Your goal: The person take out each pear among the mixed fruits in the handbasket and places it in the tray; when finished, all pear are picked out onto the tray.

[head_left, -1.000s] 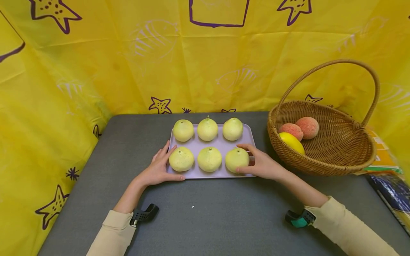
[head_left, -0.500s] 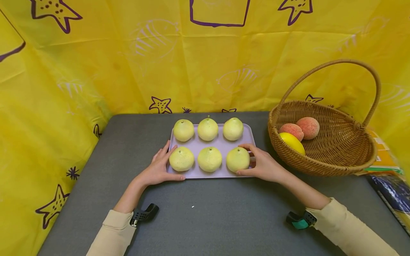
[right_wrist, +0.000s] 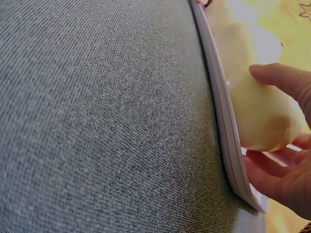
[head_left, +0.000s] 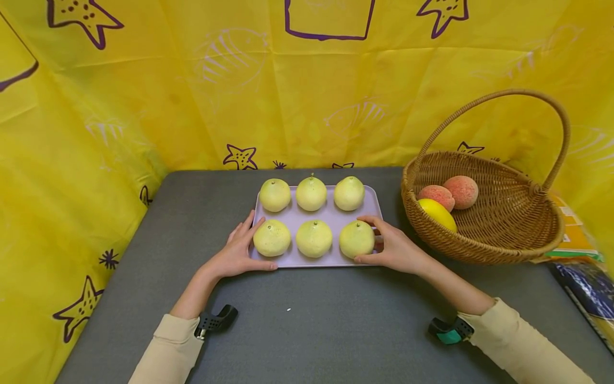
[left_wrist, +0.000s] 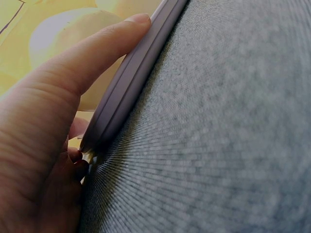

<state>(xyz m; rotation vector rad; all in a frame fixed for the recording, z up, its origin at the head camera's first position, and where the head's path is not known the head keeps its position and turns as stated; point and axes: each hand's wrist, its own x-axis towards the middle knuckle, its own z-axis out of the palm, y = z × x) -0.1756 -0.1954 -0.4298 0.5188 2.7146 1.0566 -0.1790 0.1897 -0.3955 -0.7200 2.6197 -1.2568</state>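
Several pale yellow-green pomelos sit in two rows on a lilac tray. My right hand holds the front right pomelo, thumb on its near side and index finger on its far side. In the right wrist view that pomelo sits over the tray, other fingers beside the rim. My left hand rests at the tray's front left corner, beside the front left pomelo. Its thumb lies straight along the front rim, and its fingers extend along the left side.
A wicker basket with a tall handle stands on the right, holding two peaches and a yellow fruit. Packaged items lie beyond it. A yellow patterned cloth hangs behind the grey table.
The front right pomelo and my right hand have shifted very slightly to the right. My left hand and the tray stay in place.
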